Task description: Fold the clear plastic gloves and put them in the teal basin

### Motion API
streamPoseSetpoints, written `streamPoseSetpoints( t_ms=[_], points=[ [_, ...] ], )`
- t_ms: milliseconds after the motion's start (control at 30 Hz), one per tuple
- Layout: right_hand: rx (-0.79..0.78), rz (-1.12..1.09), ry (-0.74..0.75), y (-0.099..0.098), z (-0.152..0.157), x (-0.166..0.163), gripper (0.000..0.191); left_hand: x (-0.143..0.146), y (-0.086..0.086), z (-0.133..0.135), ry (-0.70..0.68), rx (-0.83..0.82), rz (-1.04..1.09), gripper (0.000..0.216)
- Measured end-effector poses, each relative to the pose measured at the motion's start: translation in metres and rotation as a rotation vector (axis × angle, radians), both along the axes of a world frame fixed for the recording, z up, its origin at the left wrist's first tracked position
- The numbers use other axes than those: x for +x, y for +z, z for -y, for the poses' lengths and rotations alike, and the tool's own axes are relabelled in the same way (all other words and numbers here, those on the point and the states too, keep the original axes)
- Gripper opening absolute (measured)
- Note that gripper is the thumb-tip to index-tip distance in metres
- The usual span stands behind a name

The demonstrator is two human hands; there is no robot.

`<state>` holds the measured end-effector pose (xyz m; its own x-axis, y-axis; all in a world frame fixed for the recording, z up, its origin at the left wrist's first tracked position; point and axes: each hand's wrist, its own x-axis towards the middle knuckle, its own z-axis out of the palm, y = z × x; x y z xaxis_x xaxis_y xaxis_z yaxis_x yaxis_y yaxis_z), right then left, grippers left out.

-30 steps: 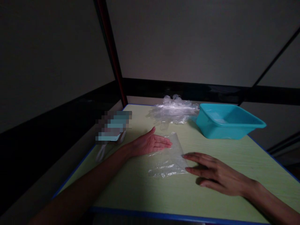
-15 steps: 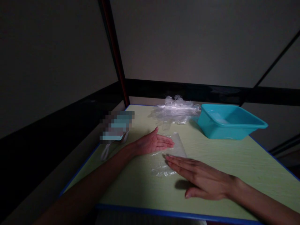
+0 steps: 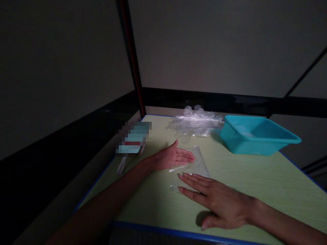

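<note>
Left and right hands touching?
Apart. Head view: a strip of clear plastic shows between the left hand and the right hand, with no fingers meeting.

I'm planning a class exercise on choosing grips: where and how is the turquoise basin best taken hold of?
The turquoise basin is probably best gripped by its rim's right end, the right hand coming from the right to pinch the lip from above and below. The basin stands upright, and its rim juts out past sloping walls; crumpled clear plastic crowds its left side.
</note>
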<state>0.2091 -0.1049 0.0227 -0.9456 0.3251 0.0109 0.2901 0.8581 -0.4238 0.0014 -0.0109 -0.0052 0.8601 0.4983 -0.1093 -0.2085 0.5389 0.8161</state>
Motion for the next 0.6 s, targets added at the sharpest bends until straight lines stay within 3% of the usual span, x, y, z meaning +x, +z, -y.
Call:
streamPoseSetpoints(
  t_ms=[200,367,433,533,600],
  points=[
    [0.162,-0.023,0.007,0.004,0.002,0.015,0.062,0.000,0.004,0.002,0.022,0.006,0.003,0.070],
    [0.375,-0.090,-0.200,0.004,0.010,0.051,0.026,0.002,0.009,0.005,0.099,0.165,0.017,0.066],
    [0.403,-0.095,-0.258,0.002,0.013,0.059,0.021,0.004,0.010,0.010,0.198,0.393,-0.087,0.059],
    [0.427,-0.070,-0.283,-0.002,0.016,0.063,0.023,0.009,0.013,0.023,0.316,0.963,-0.325,0.045],
    [0.479,-0.066,-0.272,-0.004,0.017,0.062,0.025,0.011,0.017,0.034,0.193,1.301,-0.420,0.044]
  ],
)
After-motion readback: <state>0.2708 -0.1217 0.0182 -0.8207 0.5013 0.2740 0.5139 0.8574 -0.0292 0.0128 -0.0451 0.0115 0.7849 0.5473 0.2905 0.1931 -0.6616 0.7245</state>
